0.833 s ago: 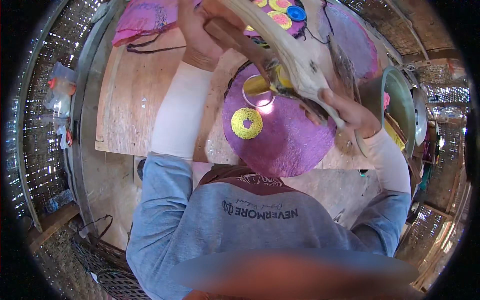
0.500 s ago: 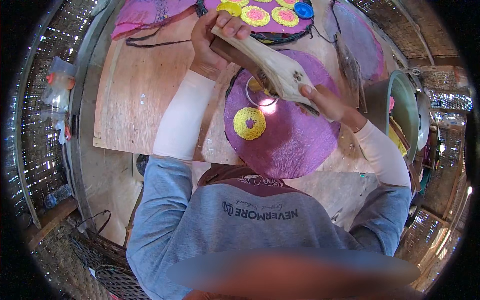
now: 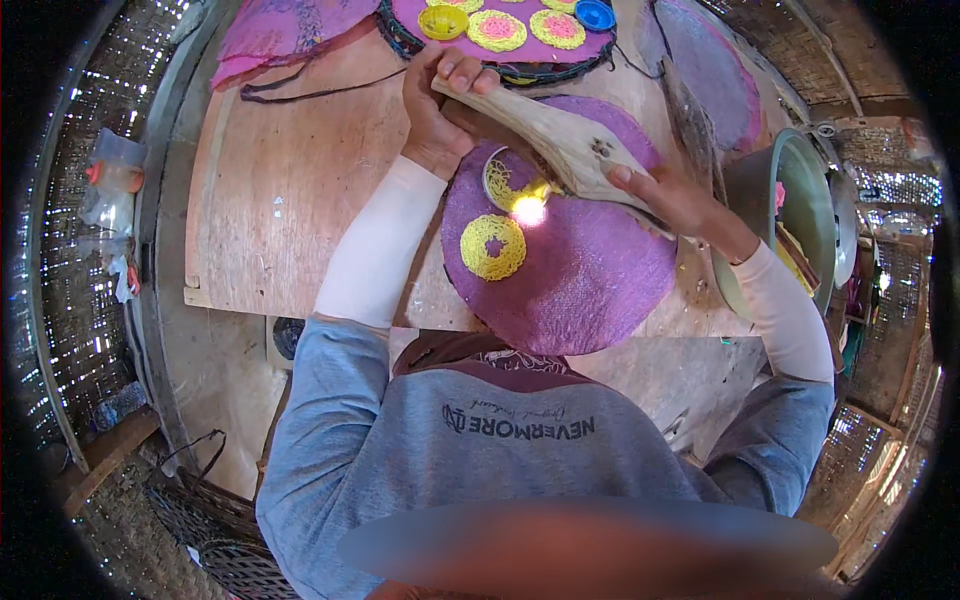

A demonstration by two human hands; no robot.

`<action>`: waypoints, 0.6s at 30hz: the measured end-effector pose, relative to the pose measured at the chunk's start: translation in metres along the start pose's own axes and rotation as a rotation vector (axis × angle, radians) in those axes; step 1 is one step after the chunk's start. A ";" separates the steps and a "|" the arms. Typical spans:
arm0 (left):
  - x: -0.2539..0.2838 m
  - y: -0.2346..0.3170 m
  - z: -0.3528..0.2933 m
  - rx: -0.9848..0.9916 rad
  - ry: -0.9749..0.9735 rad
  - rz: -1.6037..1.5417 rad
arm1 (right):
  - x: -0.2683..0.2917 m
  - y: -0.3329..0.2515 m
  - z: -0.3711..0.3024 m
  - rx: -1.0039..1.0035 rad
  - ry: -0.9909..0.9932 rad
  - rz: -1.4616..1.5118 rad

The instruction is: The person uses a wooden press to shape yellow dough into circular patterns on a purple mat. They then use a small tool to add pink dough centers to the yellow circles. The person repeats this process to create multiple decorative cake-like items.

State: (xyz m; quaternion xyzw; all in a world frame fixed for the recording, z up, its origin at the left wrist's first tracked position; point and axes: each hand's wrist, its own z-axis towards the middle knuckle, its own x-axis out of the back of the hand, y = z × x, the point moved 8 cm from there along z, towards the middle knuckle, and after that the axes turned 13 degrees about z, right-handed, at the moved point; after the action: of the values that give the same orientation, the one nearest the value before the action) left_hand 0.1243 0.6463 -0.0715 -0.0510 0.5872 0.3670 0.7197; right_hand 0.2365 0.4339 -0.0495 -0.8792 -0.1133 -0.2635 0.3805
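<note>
A pale, long wooden press-like tool [image 3: 575,140], broad toward its right end, is held level by both my hands above a round purple mat [image 3: 590,290]. My left hand [image 3: 440,110] wraps round its narrow far-left end. My right hand [image 3: 680,200] grips the other end, thumb on top. Beneath the tool's middle, a thin pale ring [image 3: 487,184] rests on the mat with yellow strands [image 3: 500,180] inside it. The tool hides the ring's far right part. Just nearer than the ring lies a flat yellow lacy disc [image 3: 492,248] with a hole in its centre. A bright patch of light falls beside it.
At the back, a purple tray [image 3: 460,10] carries several yellow-and-pink lacy discs, a yellow bowl [image 3: 443,22] and a blue bowl [image 3: 595,14]. A large green basin [image 3: 775,160] stands right of the wooden table [image 3: 300,200]. A woven basket [image 3: 235,565] sits lower left.
Both hands have shifted slightly with the wooden tool, the left hand to the right and down. More yellow strands now show within the ring.
</note>
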 end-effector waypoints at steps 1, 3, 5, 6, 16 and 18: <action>-0.003 0.001 0.001 0.005 -0.007 0.021 | 0.000 0.002 0.005 0.017 0.012 -0.011; -0.010 0.007 0.001 0.015 -0.042 0.031 | 0.001 -0.003 0.003 0.053 0.064 -0.058; -0.013 0.021 0.001 0.001 -0.043 0.057 | -0.007 -0.032 -0.002 0.101 0.134 -0.130; -0.010 0.029 0.002 -0.014 -0.030 0.074 | -0.013 -0.035 0.001 0.100 0.119 -0.113; -0.007 0.017 -0.029 0.075 0.048 -0.094 | -0.030 -0.027 -0.011 -0.044 -0.047 0.002; 0.000 0.015 -0.030 0.080 0.252 0.097 | -0.019 -0.022 -0.013 -0.032 0.016 -0.009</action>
State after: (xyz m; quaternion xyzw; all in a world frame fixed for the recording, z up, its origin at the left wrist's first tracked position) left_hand 0.0912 0.6418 -0.0753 -0.0395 0.6887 0.3682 0.6233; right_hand 0.2072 0.4395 -0.0391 -0.8826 -0.1098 -0.2739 0.3659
